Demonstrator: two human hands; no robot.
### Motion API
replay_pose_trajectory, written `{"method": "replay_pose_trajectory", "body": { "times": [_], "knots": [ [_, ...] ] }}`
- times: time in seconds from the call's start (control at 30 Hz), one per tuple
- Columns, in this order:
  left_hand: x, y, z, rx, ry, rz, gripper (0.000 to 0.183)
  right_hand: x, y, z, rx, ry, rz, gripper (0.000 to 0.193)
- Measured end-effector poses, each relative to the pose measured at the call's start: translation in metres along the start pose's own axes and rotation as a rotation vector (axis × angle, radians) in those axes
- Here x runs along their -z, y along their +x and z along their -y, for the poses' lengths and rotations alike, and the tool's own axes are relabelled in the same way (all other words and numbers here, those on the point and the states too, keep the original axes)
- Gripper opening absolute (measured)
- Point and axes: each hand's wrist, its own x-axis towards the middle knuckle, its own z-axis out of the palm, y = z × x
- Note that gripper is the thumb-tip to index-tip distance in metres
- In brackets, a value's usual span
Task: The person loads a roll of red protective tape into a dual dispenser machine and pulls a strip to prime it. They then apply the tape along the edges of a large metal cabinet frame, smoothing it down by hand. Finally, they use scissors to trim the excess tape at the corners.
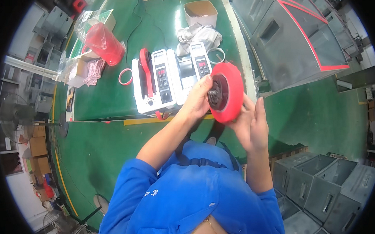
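Hands: left hand (198, 99) closed on the near-left side of the red tape roll, thumb by its dark hub (219, 92); right hand (250, 125) half open, fingers partly behind the roll's right edge, thumb free. Firmness of right grip: cannot tell.
Red tape roll (233, 90): held up between both hands, tilted, at the near edge of the green worktop (102, 103).
Tape dispensers: two, white, side by side; left dispenser (161, 74) carries a mounted red roll (145, 65); right dispenser (200, 61) is partly behind the left hand. Red displays lit on both.
Left of dispensers: red ring (120, 77); farther back, plastic-wrapped red bundle (105, 43).
Behind right dispenser: pale ring (224, 56), grey cloth (198, 35), open carton (202, 21).
Right of worktop: grey metal cabinet (290, 43), red-edged.
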Motion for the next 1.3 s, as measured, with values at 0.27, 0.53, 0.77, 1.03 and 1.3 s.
{"method": "replay_pose_trajectory", "body": {
  "times": [0.27,0.53,0.77,1.03,1.3],
  "knots": [
    [-0.008,-0.005,0.028,0.111,-0.556,-0.24,0.03,0.005,0.004,-0.046,0.554,-1.04,-0.173,0.062],
    [-0.022,-0.014,0.034,0.092,-0.541,-0.195,0.046,0.016,0.018,-0.053,0.902,-1.292,-0.37,0.049],
    [-0.015,-0.012,0.0,-0.187,0.184,0.002,0.057,0.0,0.009,-0.006,0.831,-1.336,-0.193,0.049],
    [-0.011,-0.01,0.023,0.007,-0.449,-0.139,0.051,-0.001,0.012,-0.017,0.851,-1.284,-0.22,0.052],
    [-0.012,-0.012,0.031,0.019,-0.708,-0.074,0.041,0.019,0.025,-0.036,0.936,-1.296,-0.271,0.049]
  ]
}}
